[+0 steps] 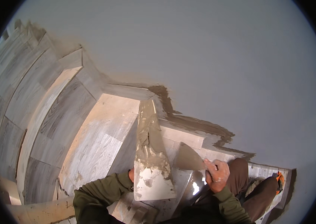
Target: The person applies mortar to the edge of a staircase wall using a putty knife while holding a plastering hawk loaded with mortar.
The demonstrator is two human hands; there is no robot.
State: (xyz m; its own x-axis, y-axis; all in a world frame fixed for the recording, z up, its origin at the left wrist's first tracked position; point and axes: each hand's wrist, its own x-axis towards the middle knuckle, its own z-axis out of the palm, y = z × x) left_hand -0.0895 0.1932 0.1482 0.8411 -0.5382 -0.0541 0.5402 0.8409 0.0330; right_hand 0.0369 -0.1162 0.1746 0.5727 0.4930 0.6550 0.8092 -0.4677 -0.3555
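Note:
My left hand [131, 175] is mostly hidden behind a long rectangular steel plastering trowel [153, 184], which it holds up with the flat blade facing me. Wet grey-brown mortar [148, 130] is smeared over most of that blade, leaving bare metal at the near end. To the right, my right hand [217, 176] is closed round the handle of a small trowel [189, 158]. Its wide blade, coated in mortar, points left toward the larger trowel, with a gap between them. Both tools are over the stair steps, near the wall.
Wood-look tiled stairs [68, 119] fill the left side. A grey wall [221, 74] rises beyond, with fresh mortar [199, 123] along the stepped skirting tiles [180, 136]. My bent leg [238, 173] is at the lower right. A wooden board [45, 212] lies at the lower left.

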